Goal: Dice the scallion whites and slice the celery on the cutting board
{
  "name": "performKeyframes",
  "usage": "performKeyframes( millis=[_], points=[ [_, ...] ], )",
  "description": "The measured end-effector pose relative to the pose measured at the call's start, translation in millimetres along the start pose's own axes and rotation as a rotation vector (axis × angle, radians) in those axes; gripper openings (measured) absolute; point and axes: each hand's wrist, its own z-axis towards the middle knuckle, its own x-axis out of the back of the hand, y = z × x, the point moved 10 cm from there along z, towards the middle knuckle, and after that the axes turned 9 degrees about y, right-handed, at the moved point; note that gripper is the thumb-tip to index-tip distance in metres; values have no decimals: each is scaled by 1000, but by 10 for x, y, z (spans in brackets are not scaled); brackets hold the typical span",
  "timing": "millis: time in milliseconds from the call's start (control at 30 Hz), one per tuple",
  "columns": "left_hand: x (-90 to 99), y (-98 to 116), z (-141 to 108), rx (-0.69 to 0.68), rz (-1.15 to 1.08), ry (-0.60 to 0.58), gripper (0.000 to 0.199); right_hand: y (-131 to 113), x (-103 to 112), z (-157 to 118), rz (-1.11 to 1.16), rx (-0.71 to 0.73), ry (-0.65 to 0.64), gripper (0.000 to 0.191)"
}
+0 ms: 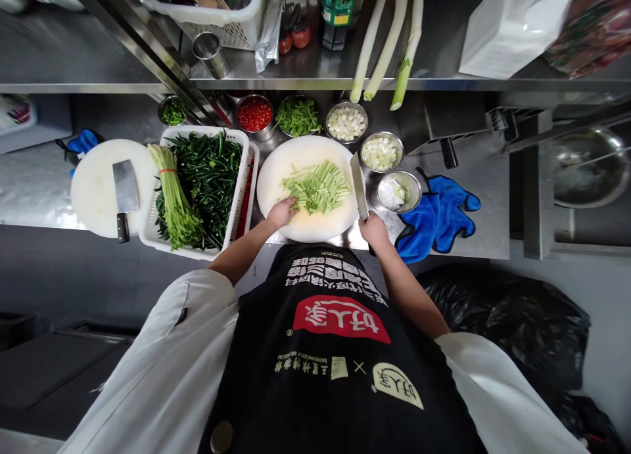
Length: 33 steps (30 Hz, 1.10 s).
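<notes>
A pile of cut celery (pixel 323 186) lies on a round white cutting board (pixel 276 155) in front of me. My left hand (pixel 283 213) rests at the board's near left, its stretched fingers touching the edge of the pile. At the board's right side my right hand (pixel 374 230) is wrapped round the handle of a kitchen knife (pixel 359 186). The blade points away from me, edge-on, over the board's right rim. The knife's handle is mostly hidden in the fist.
Left are a white basket (pixel 245 171) of green chilies (pixel 211 178) with a celery bunch (pixel 172 191), and a second board (pixel 93 191) bearing a cleaver (pixel 126 190). Bowls of red chilies (pixel 254 114) and chopped scallion (pixel 346 122) stand behind. Blue towels (pixel 434 217) lie right; leeks (pixel 387 46) overhang the shelf.
</notes>
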Motion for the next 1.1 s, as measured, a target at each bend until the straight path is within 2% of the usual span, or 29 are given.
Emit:
performKeyframes(
  millis=[200,467,633,733,833,900,1000,1100],
  points=[
    [-4,43,69,16,93,-24,31,3,-7,3,-1,-3,5,33],
    [298,-151,-34,19,34,73,19,17,-13,5,15,-20,-8,31],
    [368,-174,-49,133,-129,164,32,7,-4,-3,10,-23,-9,31],
    [271,32,17,91,-223,135,36,-2,2,-5,4,-20,-11,31],
    [59,355,98,-52,-161,-18,35,-9,12,-6,-1,-14,-7,30],
    [-85,522,130,-140,-64,-124,42,-14,16,-6,-4,-12,-4,29],
    [-236,635,167,-215,74,-214,51,-21,11,-8,-8,-9,-3,29],
    [-293,651,206,-234,155,-204,44,-15,-3,-8,-8,-15,-5,29]
  ],
)
